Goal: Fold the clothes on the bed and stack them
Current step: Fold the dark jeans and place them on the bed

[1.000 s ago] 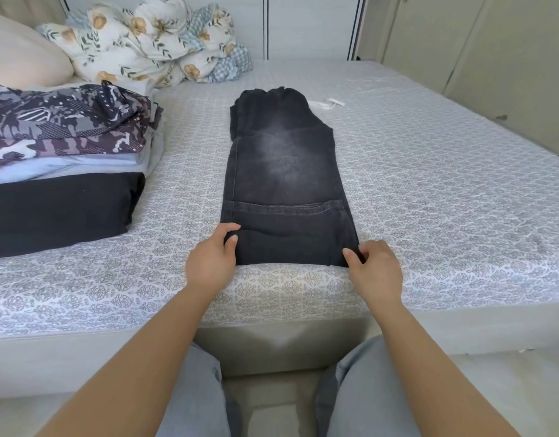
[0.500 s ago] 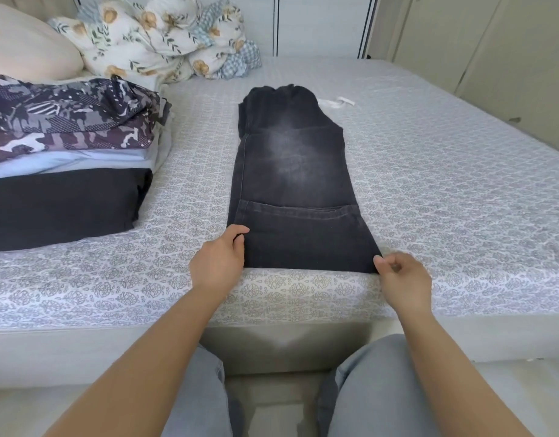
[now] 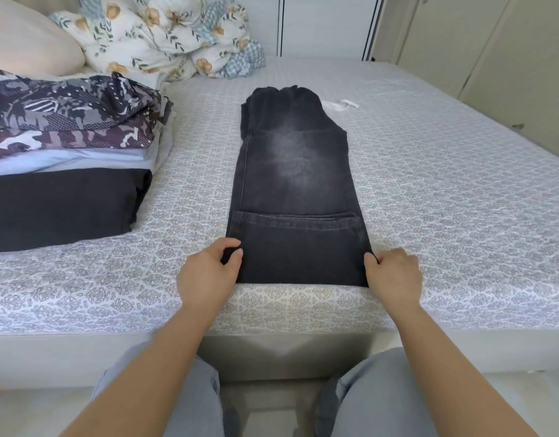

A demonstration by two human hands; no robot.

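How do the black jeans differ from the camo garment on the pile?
The jeans are plain faded black; the camo garment is patterned purple-grey. The jeans lie flat alone on the bed; the camo garment tops a stack, rumpled. The left hand and right hand grip the jeans; nothing touches the camo garment.

Both bare forearms reach forward and slightly inward from the bottom of the view, over knees in light grey trousers. The left hand (image 3: 208, 275) lies knuckles up, its thumb and forefinger curled together in a pinch on the near left corner of the jeans (image 3: 295, 197). The right hand (image 3: 393, 272) mirrors it, back upward, thumb and fingertips closed on the near right corner. Both wrists are straight.
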